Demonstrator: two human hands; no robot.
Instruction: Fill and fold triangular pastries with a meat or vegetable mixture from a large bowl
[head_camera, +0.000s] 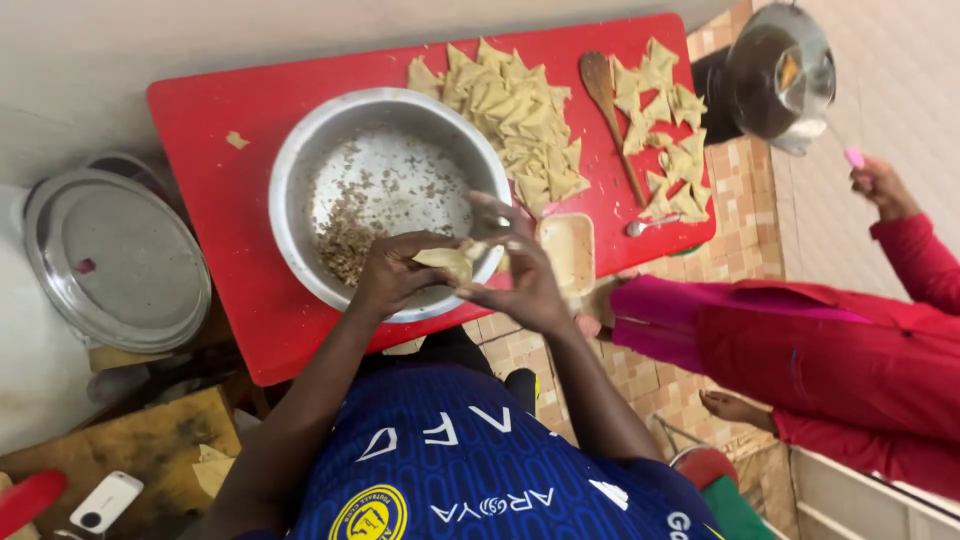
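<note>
Spanning most of the view, a red desk (215, 130) carries a wide steel bowl (300, 170) with a thin scatter of minced filling (350, 235) left along its near side. Beyond the bowl lies a large heap of folded pastry triangles (515, 110), and a second, looser group of triangles (665, 120) sits near the desk's right end, with a wooden spoon (608, 105) lying between the two piles. To the left of the desk rests a round metal lid (115, 260). At right, another person in red clothing (830, 350) sits on the tiled floor (745, 190), a hand (880, 185) raised near a dark pot (775, 70). A small cream dish (567, 250) stands just beside the bowl's right rim, a metal spoon (648, 225) close by. Over the bowl's near rim, the left hand (395, 270) and the right hand (520, 265) meet, both pinching a pale pastry cone (448, 262) between fingertips, the right hand's fingers partly fanned above it.
</note>
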